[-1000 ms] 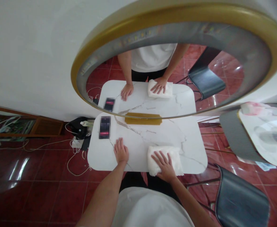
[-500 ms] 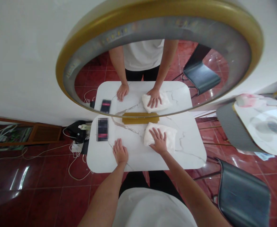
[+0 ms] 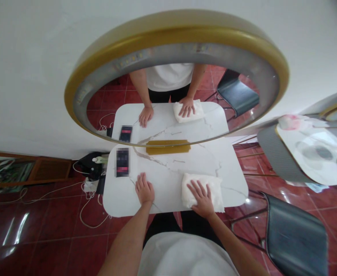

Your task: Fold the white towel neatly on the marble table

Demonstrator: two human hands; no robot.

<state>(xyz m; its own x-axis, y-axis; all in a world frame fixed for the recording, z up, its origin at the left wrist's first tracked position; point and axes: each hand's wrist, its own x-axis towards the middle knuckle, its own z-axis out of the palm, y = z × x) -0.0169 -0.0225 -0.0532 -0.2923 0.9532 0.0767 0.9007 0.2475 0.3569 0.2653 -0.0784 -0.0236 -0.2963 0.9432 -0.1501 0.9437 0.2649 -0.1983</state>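
Note:
My right hand (image 3: 203, 199) lies flat with fingers spread on a folded white cloth (image 3: 217, 184), pressing it to the tabletop near the front edge, right of centre. The cloth is a thick pad, its right edge loose and uneven. On the left, my left hand (image 3: 144, 189) rests open on the white marble-patterned table (image 3: 168, 188), fingers stretched forward, nothing in it. A dark phone-like object, its face pixelated (image 3: 123, 163), lies ahead of that hand near the left edge.
A gold-rimmed round mirror (image 3: 174, 36) rises from a gold base (image 3: 168, 147) at the table's back, reflecting both arms. A dark chair (image 3: 296, 230) stands at right, beside another white-topped table (image 3: 297, 145). Cables (image 3: 92, 222) and a black bag (image 3: 90, 165) lie left.
My right hand has slid the cloth toward me and slightly right, from mid-table to the front edge. My left hand stays in place on the table; the view has shifted slightly.

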